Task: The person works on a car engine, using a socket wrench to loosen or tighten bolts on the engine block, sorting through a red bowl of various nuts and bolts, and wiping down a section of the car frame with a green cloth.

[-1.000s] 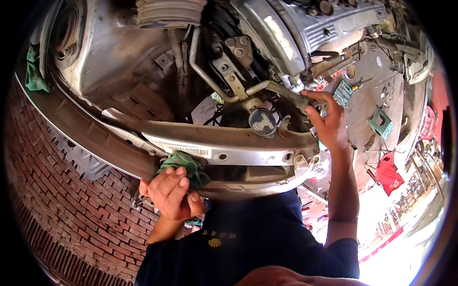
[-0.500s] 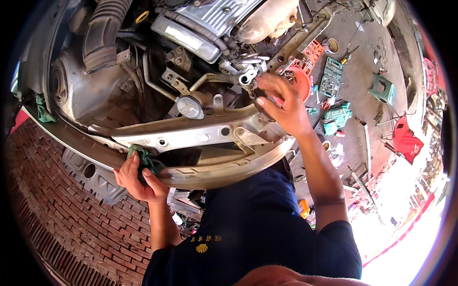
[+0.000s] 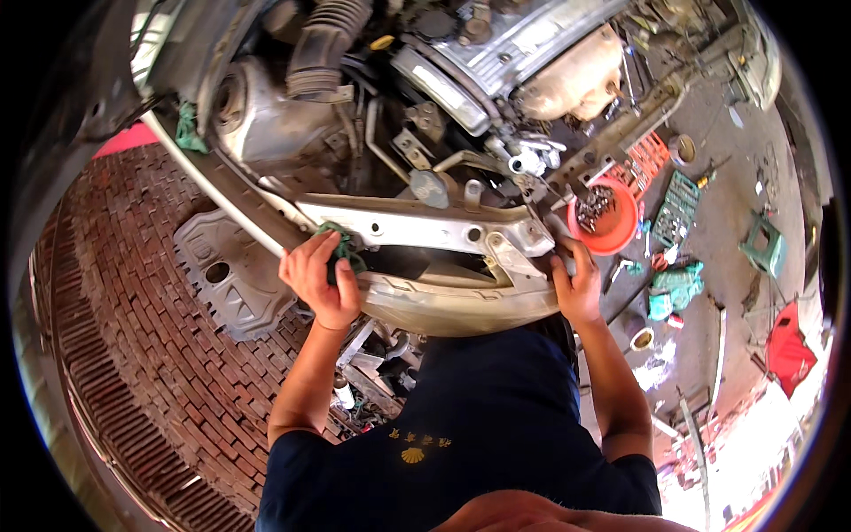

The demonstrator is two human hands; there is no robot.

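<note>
Across the front of the opened engine bay runs a silver crossmember [image 3: 417, 227], with a curved beige bumper [image 3: 461, 317] below it, close to my body. My left hand [image 3: 321, 279] is closed around a crumpled dark green cloth [image 3: 347, 248], pressed against the left part of the bumper's upper edge. At the bumper's right end my right hand [image 3: 578, 282] has its fingers curled over the rim, thumb on the near side. Part of those fingers is hidden behind the edge. Behind the crossmember is the engine [image 3: 532, 53], with a metal fitting [image 3: 528, 163] nearest the right end.
On the right floor stand a red basin [image 3: 616, 232] of small metal parts, an orange tool tray [image 3: 645, 160], a green socket set [image 3: 678, 208] and a green stool [image 3: 764, 246]. A grey plastic cover [image 3: 232, 275] lies on the bricks at left. Another green cloth [image 3: 188, 129] hangs on the fender.
My right hand has come away from the metal fitting, down and nearer to me, onto the bumper's right end. My left hand keeps the cloth in place. The whole view has shifted.
</note>
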